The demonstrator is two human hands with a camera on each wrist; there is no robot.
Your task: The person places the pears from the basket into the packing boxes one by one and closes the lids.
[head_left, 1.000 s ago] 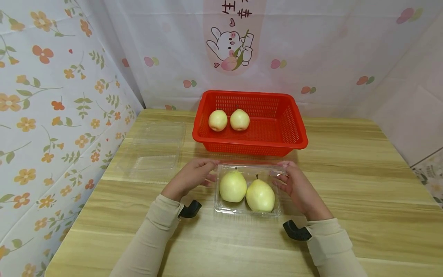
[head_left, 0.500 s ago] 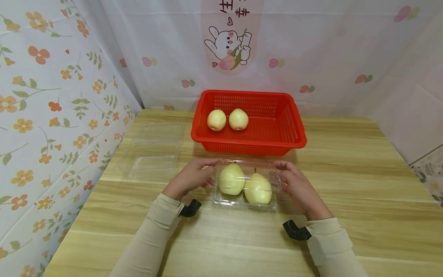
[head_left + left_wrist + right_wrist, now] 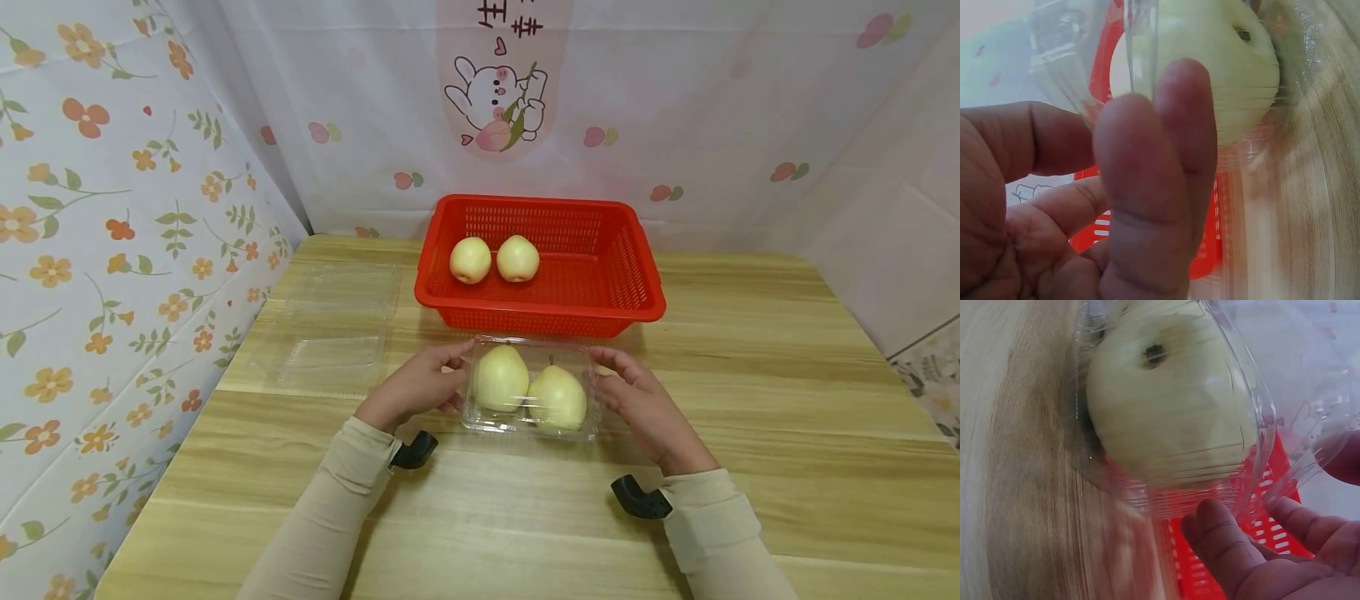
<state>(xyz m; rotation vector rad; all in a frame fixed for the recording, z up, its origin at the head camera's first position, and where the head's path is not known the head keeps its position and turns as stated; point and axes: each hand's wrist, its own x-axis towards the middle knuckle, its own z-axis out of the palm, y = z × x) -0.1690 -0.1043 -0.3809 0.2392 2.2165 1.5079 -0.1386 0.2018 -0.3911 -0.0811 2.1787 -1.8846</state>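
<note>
A clear plastic clamshell box holds two pale yellow pears, a left pear and a right pear. Its see-through lid is folded over the fruit, with a gap to the lower rim in the right wrist view. At the box's left end, my left hand pinches the lid's edge; two fingers cover part of that edge in the left wrist view. My right hand has the other end of the lid between thumb and fingers.
Behind the box stands a red plastic basket with two more pears in its left half. Another clear clamshell box lies opened flat at the table's left. A printed cloth hangs behind the wooden table.
The lid has swung down over the pears from its raised position. The box has shifted slightly toward the basket, and both hands have followed the lid.
</note>
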